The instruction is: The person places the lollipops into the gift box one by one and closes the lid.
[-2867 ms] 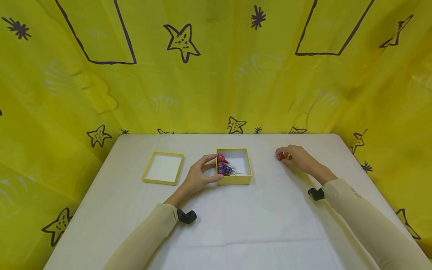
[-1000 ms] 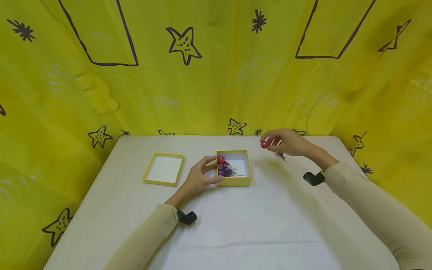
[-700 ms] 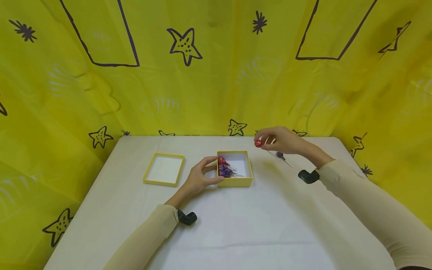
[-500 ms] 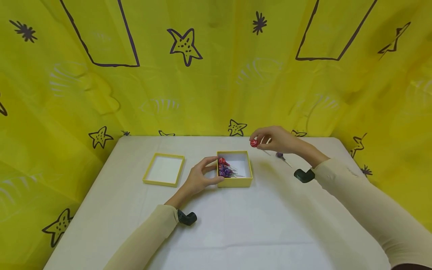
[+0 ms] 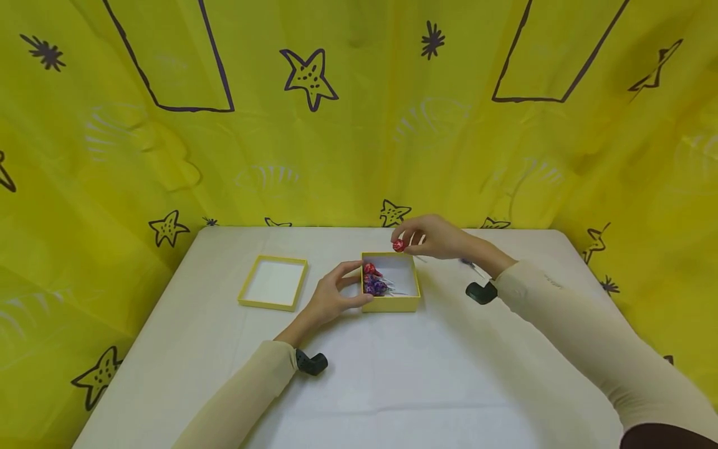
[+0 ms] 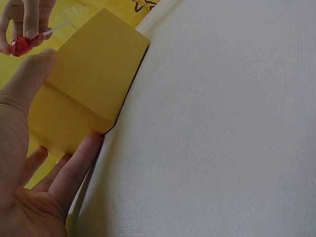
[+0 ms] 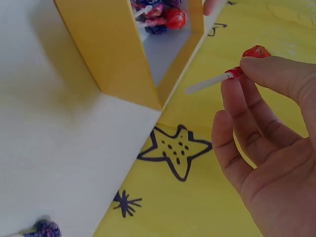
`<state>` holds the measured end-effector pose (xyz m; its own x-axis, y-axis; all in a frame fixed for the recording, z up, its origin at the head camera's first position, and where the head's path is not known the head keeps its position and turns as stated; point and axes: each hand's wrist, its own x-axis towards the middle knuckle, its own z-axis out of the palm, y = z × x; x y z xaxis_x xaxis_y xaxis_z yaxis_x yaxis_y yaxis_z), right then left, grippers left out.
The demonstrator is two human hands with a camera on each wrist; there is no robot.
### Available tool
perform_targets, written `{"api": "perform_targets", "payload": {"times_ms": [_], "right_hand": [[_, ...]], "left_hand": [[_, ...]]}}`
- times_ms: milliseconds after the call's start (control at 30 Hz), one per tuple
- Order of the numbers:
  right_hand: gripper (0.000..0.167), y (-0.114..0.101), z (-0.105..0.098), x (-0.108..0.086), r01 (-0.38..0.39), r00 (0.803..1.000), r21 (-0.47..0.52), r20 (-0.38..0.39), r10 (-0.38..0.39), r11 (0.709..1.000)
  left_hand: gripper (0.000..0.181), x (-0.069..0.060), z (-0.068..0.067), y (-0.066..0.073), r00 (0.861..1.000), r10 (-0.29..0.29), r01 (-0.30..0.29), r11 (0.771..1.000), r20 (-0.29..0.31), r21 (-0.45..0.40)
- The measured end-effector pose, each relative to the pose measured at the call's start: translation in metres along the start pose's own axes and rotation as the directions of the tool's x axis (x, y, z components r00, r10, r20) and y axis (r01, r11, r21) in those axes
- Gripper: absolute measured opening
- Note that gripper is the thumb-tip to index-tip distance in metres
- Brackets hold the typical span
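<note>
My left hand point(image 5: 329, 298) steadies a yellow box point(image 5: 392, 304) from its left side, thumb near the front corner and fingers toward the back. Inside the box, red and purple lollipops point(image 5: 374, 284) lie heaped along the left wall, sticks pointing right. Above the box's back edge, my right hand point(image 5: 434, 237) pinches a red-wrapped lollipop point(image 5: 398, 245) between thumb and fingers. In the right wrist view its white stick point(image 7: 207, 83) juts toward the box. The left wrist view shows my thumb point(image 6: 29, 74) at the box's edge and the fingers against its wall.
A shallow yellow-rimmed lid point(image 5: 266, 305) lies left of the box, its white inside facing up. One purple lollipop point(image 7: 48, 229) rests on the white table point(image 5: 449, 374) to the right, partly behind my right wrist. A yellow patterned curtain point(image 5: 359, 137) hangs behind the table.
My right hand has lifted the red lollipop off the table and carried it left to above the box's back edge. My left hand stays on the box.
</note>
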<state>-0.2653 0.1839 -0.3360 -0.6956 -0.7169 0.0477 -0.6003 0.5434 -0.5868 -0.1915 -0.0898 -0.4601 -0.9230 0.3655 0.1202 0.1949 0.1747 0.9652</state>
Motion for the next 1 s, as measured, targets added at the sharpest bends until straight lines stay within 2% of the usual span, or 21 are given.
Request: {"api": "perform_targets", "payload": {"times_ms": [133,400,700,1000], "right_hand": [[0.023,-0.001,0.011,0.008,0.008,1.0,0.012,0.025,-0.008,1.0],[0.023,0.01,0.038,0.02,-0.006,0.996,0.022,0.085,0.004,1.0],[0.024,0.018,0.057,0.023,0.061,0.993,-0.047,0.106,-0.055,0.997],[0.027,0.013,0.066,0.021,0.018,0.991,-0.108,0.135,-0.004,0.994]], "left_hand": [[0.078,0.006,-0.001,-0.016,1.0,0.026,-0.026,1.0,0.001,0.001],[0.08,0.006,-0.002,-0.01,0.999,0.04,-0.039,0.999,0.037,-0.019],[0.077,0.007,-0.001,-0.018,0.998,0.058,-0.058,0.998,0.007,-0.012],[0.075,0.005,-0.001,-0.018,0.999,0.051,-0.051,0.999,-0.012,-0.001]]}}
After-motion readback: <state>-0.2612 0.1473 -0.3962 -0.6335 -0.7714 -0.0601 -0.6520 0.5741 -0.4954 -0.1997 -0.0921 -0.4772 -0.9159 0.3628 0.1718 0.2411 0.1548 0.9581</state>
